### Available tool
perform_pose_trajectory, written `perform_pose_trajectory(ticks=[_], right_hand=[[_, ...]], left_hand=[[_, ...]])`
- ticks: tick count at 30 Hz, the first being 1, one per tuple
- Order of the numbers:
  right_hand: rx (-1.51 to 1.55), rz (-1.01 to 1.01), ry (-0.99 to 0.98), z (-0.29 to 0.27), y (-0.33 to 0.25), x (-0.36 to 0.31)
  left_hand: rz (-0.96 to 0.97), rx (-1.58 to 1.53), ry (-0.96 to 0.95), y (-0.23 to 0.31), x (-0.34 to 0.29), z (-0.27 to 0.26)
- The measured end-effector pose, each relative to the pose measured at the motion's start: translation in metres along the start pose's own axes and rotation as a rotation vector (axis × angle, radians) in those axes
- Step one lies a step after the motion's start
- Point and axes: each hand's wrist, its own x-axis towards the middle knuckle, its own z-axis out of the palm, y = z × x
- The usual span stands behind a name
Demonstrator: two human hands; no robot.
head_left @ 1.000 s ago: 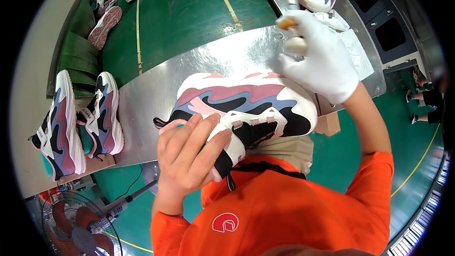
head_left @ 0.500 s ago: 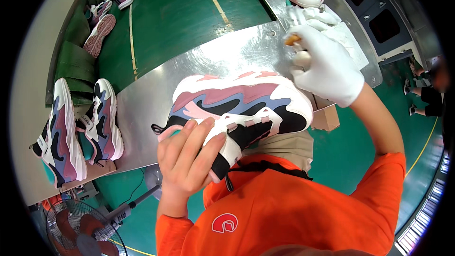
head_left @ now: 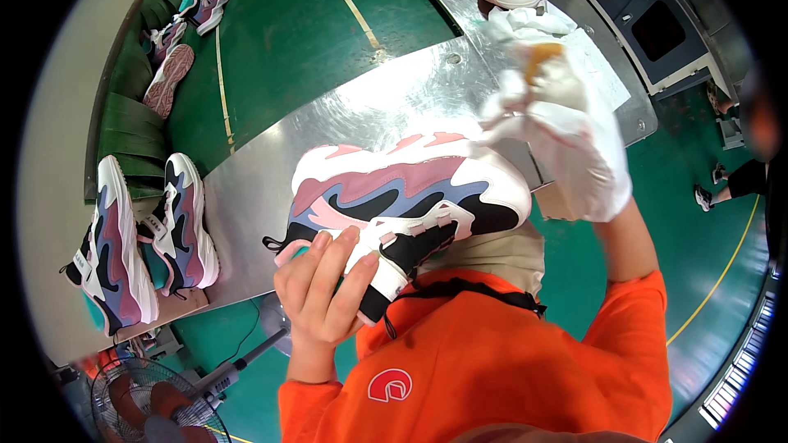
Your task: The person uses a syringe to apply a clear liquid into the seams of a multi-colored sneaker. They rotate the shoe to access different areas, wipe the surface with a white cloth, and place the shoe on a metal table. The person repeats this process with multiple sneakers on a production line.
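Mauve-white-black wavy-soled sneaker clasped in my bare left hand at its 7 o'clock; white-gloved right hand, 2 o'clock, steeper than before, grip too blurred to tell.

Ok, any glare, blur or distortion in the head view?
Head view: white glare on the metal tabletop; white-gloved right hand smeared by blur; sneaker under the left hand fairly sharp; black corners, edges bowing toward the fisheye rim.

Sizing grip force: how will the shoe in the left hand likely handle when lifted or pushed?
The shoe probably stays stiff along its thick, uncreased sole. The pink-edged collar looks padded, so may give when squeezed. With the left hand near the heel end, the toe might dip.
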Motion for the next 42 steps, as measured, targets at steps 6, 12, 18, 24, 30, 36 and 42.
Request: perform_pose_trajectory(ticks=[6, 12, 18, 24, 30, 36, 42], right_hand=[[0.008, 0.235, -0.124, 0.021, 0.012, 0.011], [0.019, -0.091, 0.057, -0.032, -0.001, -0.025], [-0.603, 0.15, 0.52, -0.086, -0.004, -0.059], [-0.176, -0.009, 0.33, -0.069, 0.001, -0.088], [0.326, -0.009, 0.082, -0.057, 0.009, -0.074], [0.372, 0.092, -0.014, -0.058, 0.013, -0.066], [0.242, 0.14, 0.077, -0.058, 0.002, -0.065]], left_hand=[[0.014, -0.025, -0.001, -0.001, 0.007, 0.003], [-0.014, 0.044, -0.005, 0.007, 0.009, 0.004], [-0.033, 0.047, -0.05, 0.01, 0.014, 0.005], [-0.073, 0.033, -0.063, 0.01, 0.02, 0.005], [-0.076, 0.041, -0.064, 0.008, 0.02, 0.006], [-0.069, 0.032, -0.064, 0.008, 0.021, 0.006], [-0.09, 0.044, -0.063, 0.013, 0.021, 0.006]])
